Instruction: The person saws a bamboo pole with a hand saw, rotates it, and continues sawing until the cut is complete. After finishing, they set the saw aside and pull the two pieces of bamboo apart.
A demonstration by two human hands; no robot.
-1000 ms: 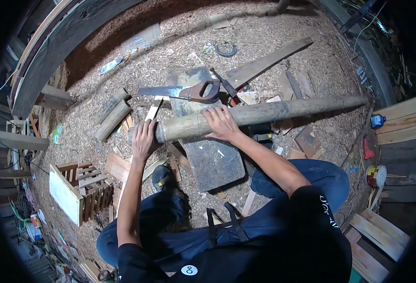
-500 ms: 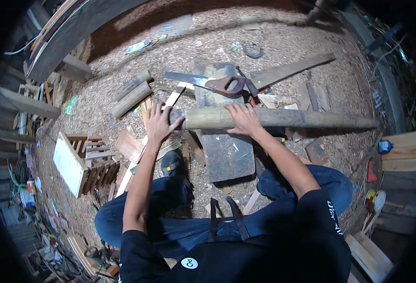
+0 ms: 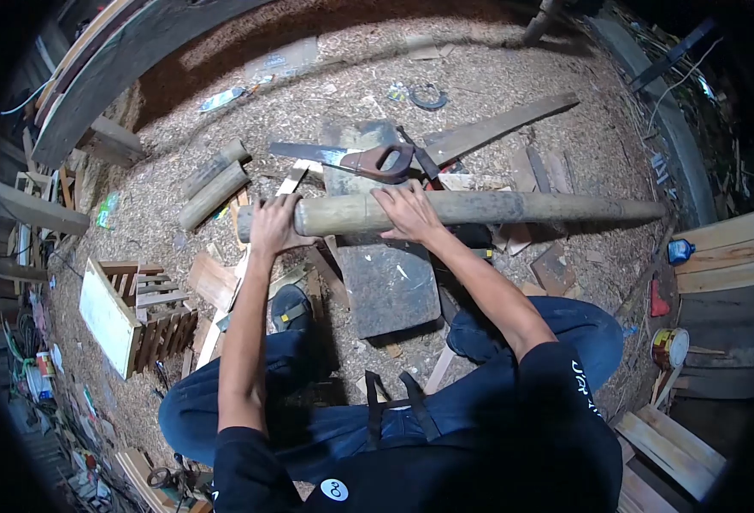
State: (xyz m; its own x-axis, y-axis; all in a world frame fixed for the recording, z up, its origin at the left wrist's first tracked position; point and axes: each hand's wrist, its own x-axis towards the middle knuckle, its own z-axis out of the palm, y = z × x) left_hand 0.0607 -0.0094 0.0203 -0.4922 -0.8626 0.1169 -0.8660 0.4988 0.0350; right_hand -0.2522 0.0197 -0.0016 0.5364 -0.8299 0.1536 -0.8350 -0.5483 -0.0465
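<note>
A long bamboo pole (image 3: 480,207) lies crosswise over a worn wooden block (image 3: 390,295), its thinner end reaching far to the right. My left hand (image 3: 273,226) is wrapped round the pole near its thick left end, and a short stub sticks out beyond the fingers. Over the block, my right hand (image 3: 407,214) grips the pole from above, thumb on the near side. Just behind the pole, a handsaw (image 3: 377,162) rests on the block's far part, blade pointing left. Beside the saw's handle is a dark tool (image 3: 420,156) whose kind I cannot make out.
Two short bamboo pieces (image 3: 215,195) lie to the left on the shavings-covered ground. A plank (image 3: 505,128) slants behind on the right. A slatted wooden crate (image 3: 125,321) stands at left, with offcuts around the block. A can (image 3: 669,348) and a blue container (image 3: 680,250) are at right.
My left hand has moved from the pole's very end to a grip slightly further in, so the end now shows left of it. My right hand stays on the pole; the whole view has shifted.
</note>
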